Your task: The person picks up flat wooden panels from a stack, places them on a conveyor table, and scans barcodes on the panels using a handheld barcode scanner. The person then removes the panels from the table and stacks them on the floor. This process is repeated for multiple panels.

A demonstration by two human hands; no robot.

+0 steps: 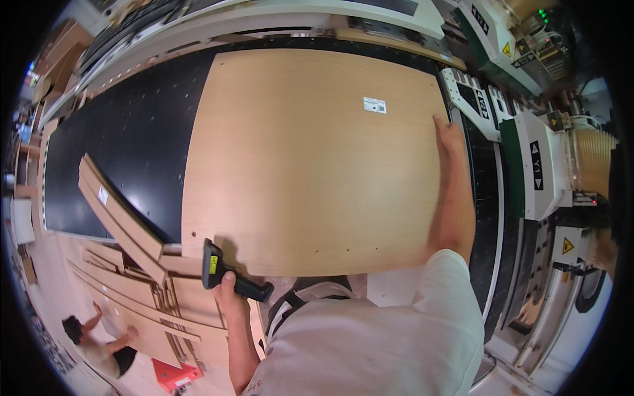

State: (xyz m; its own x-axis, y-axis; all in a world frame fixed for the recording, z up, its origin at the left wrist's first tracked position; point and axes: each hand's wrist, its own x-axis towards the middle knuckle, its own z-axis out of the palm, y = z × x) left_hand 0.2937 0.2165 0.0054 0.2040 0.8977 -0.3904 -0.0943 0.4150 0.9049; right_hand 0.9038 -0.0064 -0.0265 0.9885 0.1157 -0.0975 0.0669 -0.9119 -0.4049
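A large light-wood panel (310, 158) lies flat in front of me on the black machine table (125, 152). Its far right part carries a white printed label (374, 105), and small drilled holes show near its edges. My left hand (231, 297), at the panel's near left corner, is closed around the handle of a black barcode scanner (212, 264) with a yellow sticker. At the panel's right edge, my right hand (452, 136) grips it, thumb on top; the other fingers are mostly hidden.
Narrow wood strips (122, 214) lean across the table's left part. Stacked panels (142, 297) stand at the lower left, beside another person (99, 343) and a red object (175, 373). Machine heads (538, 165) with green-and-white housings line the right side.
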